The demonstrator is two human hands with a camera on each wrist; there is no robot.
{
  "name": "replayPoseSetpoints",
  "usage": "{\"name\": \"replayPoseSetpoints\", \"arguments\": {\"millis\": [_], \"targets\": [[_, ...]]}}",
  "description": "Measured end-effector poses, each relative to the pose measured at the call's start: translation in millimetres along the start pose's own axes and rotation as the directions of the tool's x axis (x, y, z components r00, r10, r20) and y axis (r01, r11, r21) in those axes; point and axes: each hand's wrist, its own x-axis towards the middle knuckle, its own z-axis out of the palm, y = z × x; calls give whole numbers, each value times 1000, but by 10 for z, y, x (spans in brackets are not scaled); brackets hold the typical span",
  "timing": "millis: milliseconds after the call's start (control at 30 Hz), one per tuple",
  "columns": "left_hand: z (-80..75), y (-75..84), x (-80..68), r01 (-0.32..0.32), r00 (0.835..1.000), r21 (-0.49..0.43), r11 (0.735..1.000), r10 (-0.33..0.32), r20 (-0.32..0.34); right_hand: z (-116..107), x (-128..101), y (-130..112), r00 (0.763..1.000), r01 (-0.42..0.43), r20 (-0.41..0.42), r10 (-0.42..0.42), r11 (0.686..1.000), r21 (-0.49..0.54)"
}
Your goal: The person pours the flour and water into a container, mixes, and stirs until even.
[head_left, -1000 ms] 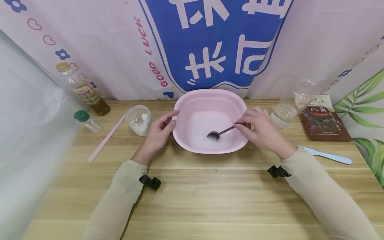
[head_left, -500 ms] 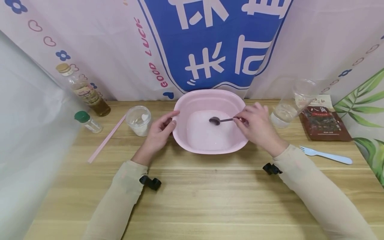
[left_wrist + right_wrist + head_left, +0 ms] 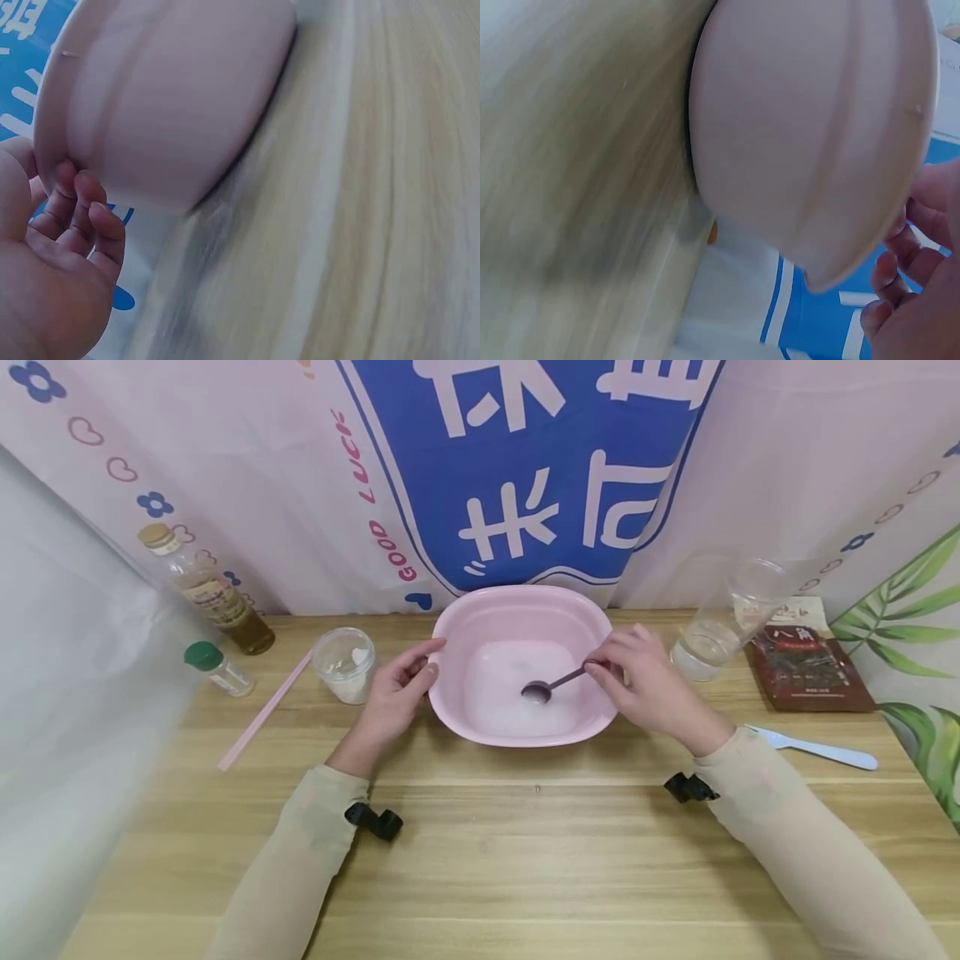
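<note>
A pink basin (image 3: 442, 710) stands on the wooden table with cloudy whitish liquid in its bottom. My left hand (image 3: 396, 693) grips the basin's left rim; in the left wrist view, curled fingers (image 3: 88, 191) sit under that rim. Over the right rim, my right hand (image 3: 651, 681) pinches the handle of a dark spoon (image 3: 537, 692), its bowl in the liquid. The right wrist view shows the right hand (image 3: 922, 277) beside the rim, with the spoon hidden behind the basin's wall.
On the left are an oil bottle (image 3: 225, 606), a green-capped shaker (image 3: 219, 668), pink chopsticks (image 3: 266, 710) and a clear jar (image 3: 345, 664) of white powder. On the right are a clear cup (image 3: 701, 652), a brown spice packet (image 3: 806, 668) and a blue fork (image 3: 825, 750).
My right hand has swung the spoon through the liquid, first toward the basin's far side, then back toward the near side. The left hand keeps its place on the rim.
</note>
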Motion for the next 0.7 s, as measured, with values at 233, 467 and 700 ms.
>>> {"name": "replayPoseSetpoints", "arguments": {"millis": [233, 467, 700], "targets": [[22, 52, 5, 18, 999, -59, 998, -20, -27, 149, 113, -131, 997, -15, 79, 12, 999, 39], [52, 52, 9, 27, 999, -113, 993, -31, -33, 199, 193, -215, 996, -64, 55, 67, 996, -56], [52, 56, 5, 22, 998, -114, 993, -29, -54, 95, 163, -125, 993, -117, -36, 112, 979, -169]]}}
